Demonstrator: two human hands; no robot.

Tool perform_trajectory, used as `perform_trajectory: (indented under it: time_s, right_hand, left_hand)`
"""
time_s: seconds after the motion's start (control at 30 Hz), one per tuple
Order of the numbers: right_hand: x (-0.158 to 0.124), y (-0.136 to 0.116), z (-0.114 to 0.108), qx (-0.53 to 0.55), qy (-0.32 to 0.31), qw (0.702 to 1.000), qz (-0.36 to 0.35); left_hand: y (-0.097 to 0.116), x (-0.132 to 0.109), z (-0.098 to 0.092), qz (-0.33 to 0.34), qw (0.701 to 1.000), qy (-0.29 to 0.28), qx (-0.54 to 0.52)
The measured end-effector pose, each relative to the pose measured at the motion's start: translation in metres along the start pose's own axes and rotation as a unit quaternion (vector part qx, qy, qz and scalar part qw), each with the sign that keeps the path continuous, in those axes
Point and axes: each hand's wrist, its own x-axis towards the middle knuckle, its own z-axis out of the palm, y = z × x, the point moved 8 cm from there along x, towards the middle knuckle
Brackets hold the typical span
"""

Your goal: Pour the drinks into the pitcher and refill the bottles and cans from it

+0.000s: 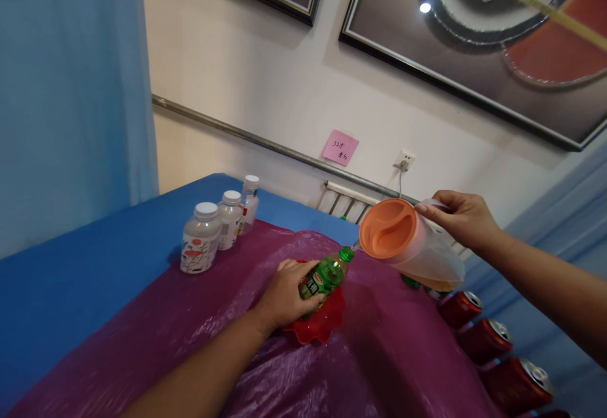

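Note:
My left hand (289, 291) is wrapped round a green plastic bottle (327, 274) with a dark green label. The bottle leans to the right, over a red scalloped dish (315, 329). In my right hand (467, 219) is the handle of a clear pitcher (431, 257) with an orange lid (387, 228). It is tipped left, so its spout sits close beside the bottle's mouth. Some yellowish liquid lies low in the pitcher. Whether liquid is passing between spout and bottle, I cannot tell.
Three white-capped clear bottles (202, 241) stand in a row at left on the blue table (95, 272). Several red cans (515, 383) line the right side. Purple plastic sheeting (213, 317) covers the middle. Behind are a wall rail (265, 143) and blue curtains (71, 89).

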Motion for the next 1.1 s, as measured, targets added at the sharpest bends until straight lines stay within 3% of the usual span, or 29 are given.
perform_trajectory:
  time_s: [1.1]
  right_hand:
    - [-0.0019, -0.0046, -0.0046, -0.014, 0.006, 1.000, -0.016]
  left_hand:
    - [-0.0005, -0.0009, -0.0005, -0.006, 1.000, -0.002, -0.008]
